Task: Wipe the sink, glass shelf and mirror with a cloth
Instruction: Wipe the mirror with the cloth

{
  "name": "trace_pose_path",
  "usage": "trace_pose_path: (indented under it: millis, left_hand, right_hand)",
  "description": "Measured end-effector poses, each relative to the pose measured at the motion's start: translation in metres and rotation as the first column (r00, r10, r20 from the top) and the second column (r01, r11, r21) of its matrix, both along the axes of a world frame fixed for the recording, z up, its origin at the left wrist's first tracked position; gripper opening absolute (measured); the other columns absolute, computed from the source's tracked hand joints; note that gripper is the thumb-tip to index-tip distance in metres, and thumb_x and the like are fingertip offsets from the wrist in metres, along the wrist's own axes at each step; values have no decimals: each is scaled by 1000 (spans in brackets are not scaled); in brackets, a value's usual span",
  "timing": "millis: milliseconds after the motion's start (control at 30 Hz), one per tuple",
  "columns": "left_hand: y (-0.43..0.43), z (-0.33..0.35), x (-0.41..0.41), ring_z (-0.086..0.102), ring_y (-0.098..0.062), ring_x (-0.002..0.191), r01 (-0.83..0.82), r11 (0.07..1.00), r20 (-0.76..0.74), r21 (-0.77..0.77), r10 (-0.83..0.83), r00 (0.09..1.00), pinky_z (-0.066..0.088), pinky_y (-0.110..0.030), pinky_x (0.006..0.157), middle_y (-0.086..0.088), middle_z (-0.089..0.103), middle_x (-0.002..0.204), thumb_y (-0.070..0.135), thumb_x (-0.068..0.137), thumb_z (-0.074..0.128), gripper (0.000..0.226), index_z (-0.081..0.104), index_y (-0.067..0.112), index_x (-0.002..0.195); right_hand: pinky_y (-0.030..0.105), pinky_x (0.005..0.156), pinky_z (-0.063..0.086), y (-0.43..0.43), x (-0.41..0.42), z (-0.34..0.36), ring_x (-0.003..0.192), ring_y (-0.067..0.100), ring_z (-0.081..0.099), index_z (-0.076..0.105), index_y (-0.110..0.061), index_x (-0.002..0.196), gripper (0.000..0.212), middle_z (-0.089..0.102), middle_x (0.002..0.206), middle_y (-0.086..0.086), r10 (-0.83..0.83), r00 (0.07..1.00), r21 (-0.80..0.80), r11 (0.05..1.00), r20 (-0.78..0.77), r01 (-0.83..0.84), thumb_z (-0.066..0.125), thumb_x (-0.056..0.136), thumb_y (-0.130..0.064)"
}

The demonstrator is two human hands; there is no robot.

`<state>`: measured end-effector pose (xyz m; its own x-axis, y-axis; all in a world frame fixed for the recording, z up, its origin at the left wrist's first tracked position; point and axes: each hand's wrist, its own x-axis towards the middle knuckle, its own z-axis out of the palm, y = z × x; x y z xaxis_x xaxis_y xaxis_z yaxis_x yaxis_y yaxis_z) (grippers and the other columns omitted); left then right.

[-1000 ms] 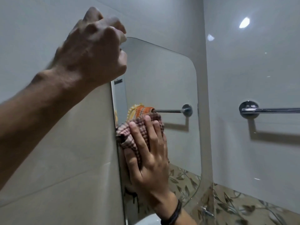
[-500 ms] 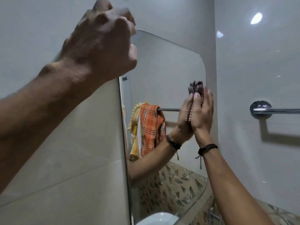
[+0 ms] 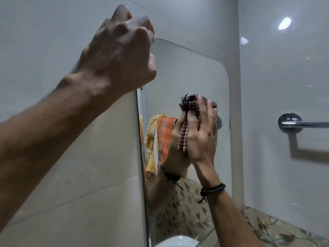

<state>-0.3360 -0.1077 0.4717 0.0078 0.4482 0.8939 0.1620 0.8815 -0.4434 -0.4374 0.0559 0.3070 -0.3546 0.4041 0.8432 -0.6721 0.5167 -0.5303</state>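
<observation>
A frameless mirror (image 3: 187, 68) with rounded corners hangs on the white tiled wall. My left hand (image 3: 117, 56) is clenched at its top left corner, fingers curled over the edge. My right hand (image 3: 201, 136) presses a bunched red-checked cloth (image 3: 190, 104) flat against the glass, right of the mirror's middle, fingers pointing up. The reflection of that hand and cloth meets it on the glass. A black cord bracelet circles my right wrist. The white sink (image 3: 178, 242) shows only as a rim at the bottom edge. The glass shelf is out of sight.
A chrome towel bar (image 3: 302, 124) sticks out from the right wall at hand height. The mirror reflects an orange checked towel (image 3: 163, 132) on another bar. Leaf-patterned tiles (image 3: 267, 227) run below the white wall tiles.
My right hand carried the cloth from the mirror's lower left edge across to the right edge, then back a little leftward and down. My left hand kept its hold on the top corner.
</observation>
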Motion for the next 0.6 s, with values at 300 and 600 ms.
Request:
trace_pose_path:
  millis: [300, 600]
  left_hand:
    - [1, 1, 0, 51, -37, 120, -7, 1000, -6, 23, 8, 1000, 47, -49, 97, -12, 64, 129, 17, 89, 46, 35, 67, -2, 109]
    - [2, 0, -1, 49, -37, 119, -11, 1000, -26, 3, 11, 1000, 48, -48, 92, -9, 64, 126, 17, 89, 45, 35, 69, -1, 108]
  right_hand:
    - [59, 120, 21, -67, 59, -63, 155, 17, 7, 34, -37, 153, 51, 18, 167, -4, -21, 983, 280, 957, -182, 72, 34, 103, -45]
    - [52, 123, 17, -37, 33, -45, 153, 4, 0, 29, -49, 152, 54, 10, 166, -18, 14, 999, 31, 999, -35, -13, 29, 99, -53]
